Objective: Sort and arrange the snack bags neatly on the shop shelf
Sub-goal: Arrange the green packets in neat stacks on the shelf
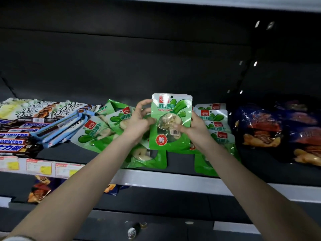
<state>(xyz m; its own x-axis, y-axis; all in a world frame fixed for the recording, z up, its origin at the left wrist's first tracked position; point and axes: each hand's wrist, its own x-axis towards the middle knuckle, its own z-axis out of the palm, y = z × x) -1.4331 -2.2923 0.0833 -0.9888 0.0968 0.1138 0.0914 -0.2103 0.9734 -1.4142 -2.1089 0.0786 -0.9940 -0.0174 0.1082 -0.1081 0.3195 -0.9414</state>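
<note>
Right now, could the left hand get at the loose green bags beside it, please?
Probably yes: the left hand is right by the loose green bags, nothing between, though its fingers meet the held bag.

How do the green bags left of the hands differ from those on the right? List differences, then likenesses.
The left bags lie skewed at mixed angles; the right bags are squared in one overlapping row. The left bags spread wide; the right bags sit compact. Both are the same green packets as the held bag.
</note>
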